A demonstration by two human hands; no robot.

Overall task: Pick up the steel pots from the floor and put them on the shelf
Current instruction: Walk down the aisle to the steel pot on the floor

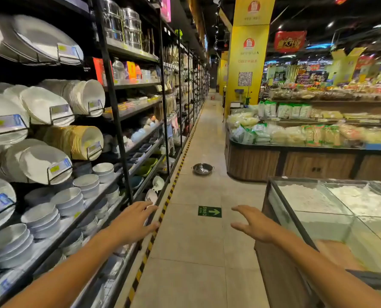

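Ahead, one steel pot (202,168) sits on the aisle floor (189,252), beside the shelf (118,112). Both my left hand (133,223) and right hand (255,225) reach forward, spread open, holding nothing.

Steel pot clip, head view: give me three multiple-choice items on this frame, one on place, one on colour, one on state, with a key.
1. Where is the steel pot?
A. On the aisle floor, ahead of both hands
B. On a shelf among the bowls
C. In the right hand

2. What colour is the floor sign with the arrow?
A. Red
B. Green
C. Blue

3. What state are the hands in?
A. Both closed on the pot
B. Left hand holding a plate
C. Both open and empty

Key: 1 A, the pot sits on the tiles beside the striped tape. 2 B, the sign is green with a pale arrow. 3 C, the left hand and right hand show spread fingers holding nothing.
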